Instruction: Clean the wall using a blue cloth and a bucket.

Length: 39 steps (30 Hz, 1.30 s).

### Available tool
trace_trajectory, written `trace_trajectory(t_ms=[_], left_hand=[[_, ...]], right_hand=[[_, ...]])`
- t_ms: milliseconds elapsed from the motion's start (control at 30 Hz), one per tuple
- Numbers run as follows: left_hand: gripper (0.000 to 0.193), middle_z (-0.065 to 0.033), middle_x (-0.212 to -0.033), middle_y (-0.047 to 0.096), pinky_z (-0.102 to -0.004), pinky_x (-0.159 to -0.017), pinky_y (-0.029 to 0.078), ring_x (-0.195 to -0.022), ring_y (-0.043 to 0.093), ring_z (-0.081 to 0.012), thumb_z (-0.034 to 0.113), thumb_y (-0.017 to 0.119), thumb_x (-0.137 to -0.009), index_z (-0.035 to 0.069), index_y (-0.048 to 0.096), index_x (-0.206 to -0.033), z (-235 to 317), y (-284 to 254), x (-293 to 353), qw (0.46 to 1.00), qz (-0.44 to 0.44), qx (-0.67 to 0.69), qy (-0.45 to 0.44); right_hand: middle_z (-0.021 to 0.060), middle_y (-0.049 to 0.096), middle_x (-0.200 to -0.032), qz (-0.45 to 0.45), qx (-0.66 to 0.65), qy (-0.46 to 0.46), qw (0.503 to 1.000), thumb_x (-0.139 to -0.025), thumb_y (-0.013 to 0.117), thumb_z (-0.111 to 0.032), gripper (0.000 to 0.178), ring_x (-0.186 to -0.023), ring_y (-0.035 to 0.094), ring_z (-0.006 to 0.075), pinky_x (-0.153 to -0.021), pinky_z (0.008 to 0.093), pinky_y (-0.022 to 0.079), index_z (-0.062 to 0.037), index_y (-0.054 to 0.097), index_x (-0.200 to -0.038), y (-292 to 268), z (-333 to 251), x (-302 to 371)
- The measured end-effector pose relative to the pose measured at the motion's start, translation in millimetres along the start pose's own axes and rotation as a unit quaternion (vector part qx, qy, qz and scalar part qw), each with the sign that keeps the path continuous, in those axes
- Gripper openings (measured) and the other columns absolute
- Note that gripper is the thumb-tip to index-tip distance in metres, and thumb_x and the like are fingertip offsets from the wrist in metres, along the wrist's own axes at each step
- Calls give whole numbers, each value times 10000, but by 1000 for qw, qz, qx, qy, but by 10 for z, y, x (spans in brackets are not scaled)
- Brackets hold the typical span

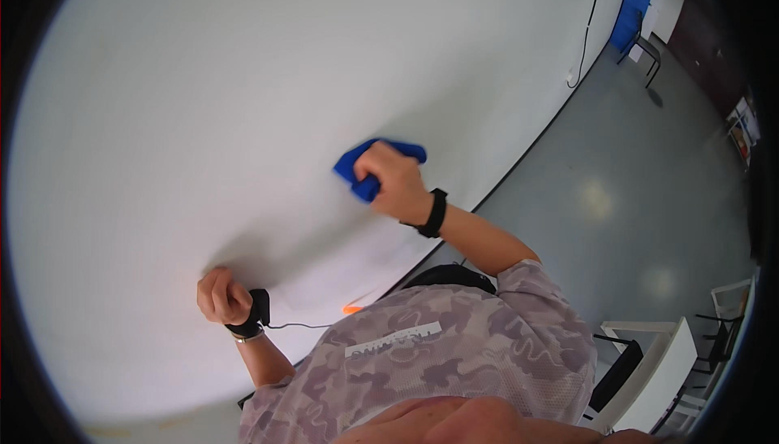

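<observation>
A blue cloth [351, 160] is bunched under my right hand [396, 183], whose fingers are closed around it. The cloth lies against a broad white wall [243, 95], and its corners stick out on both sides of the fist. Lower and to the left, my left hand [223, 296] is curled into a fist at the wall, with nothing visible in it. Both wrists wear black bands; a thin grey cable runs from the left one toward my body.
A dark strip edges the wall's foot, where the grey floor [560, 176] begins. A black cable [587, 34] hangs down the wall at upper right. Farther off are a chair [643, 45] and a blue panel [633, 10]. A white table [661, 371] stands at lower right.
</observation>
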<state>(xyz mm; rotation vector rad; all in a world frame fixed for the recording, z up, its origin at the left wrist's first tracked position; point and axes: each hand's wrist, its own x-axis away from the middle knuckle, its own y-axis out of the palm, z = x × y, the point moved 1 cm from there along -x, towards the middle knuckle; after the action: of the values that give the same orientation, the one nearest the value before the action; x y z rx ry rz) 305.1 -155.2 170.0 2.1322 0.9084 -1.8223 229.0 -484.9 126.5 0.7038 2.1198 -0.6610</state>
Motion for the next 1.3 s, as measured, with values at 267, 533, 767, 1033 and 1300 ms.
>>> trace_trajectory(t_ms=[267, 533, 767, 1033, 1300], left_hand=[[213, -114, -736, 616, -313, -487, 451, -555, 564, -243, -58, 491, -606, 4, 639, -745, 14, 4, 2, 1000, 12, 0, -1], [215, -114, -736, 621, -317, -495, 458, -561, 565, -250, -52, 488, -611, 8, 641, -750, 4, 18, 2, 1000, 8, -2, -4], [220, -113, -730, 615, -317, -506, 463, -570, 569, -251, -40, 488, -605, 2, 637, -761, -13, 49, 12, 1000, 5, 7, -4], [200, -98, -729, 616, -310, -496, 455, -565, 568, -244, -35, 494, -593, 15, 633, -729, 2, 31, 34, 1000, -4, -6, -8], [201, -100, -716, 613, -312, -492, 450, -558, 563, -244, -30, 496, -593, 19, 634, -732, 46, 42, -28, 1000, -4, -4, -12]], right_hand=[[36, 548, -792, 371, -233, 232, 869, -744, 588, 30, 217, -679, 529, 136, -595, 265, 460, -53, 526, -935, -955, 540, -428], [22, 461, -692, 198, -87, 89, 972, -743, 676, 12, 230, -609, 433, 106, -589, 232, 403, -71, 505, -872, -143, -100, -519], [49, 537, -779, 14, 8, -69, 998, -681, 632, 30, 224, -617, 547, 232, -538, 294, 441, -105, 558, -843, 127, -147, -102], [89, 618, -849, 278, -371, 296, 835, -778, 571, 2, 230, -722, 619, 172, -610, 319, 531, -46, 546, -1001, -965, 851, -428], [28, 574, -797, 151, -196, 96, 964, -758, 661, -5, 240, -712, 586, 142, -630, 273, 475, -82, 543, -952, -395, -228, -917]])
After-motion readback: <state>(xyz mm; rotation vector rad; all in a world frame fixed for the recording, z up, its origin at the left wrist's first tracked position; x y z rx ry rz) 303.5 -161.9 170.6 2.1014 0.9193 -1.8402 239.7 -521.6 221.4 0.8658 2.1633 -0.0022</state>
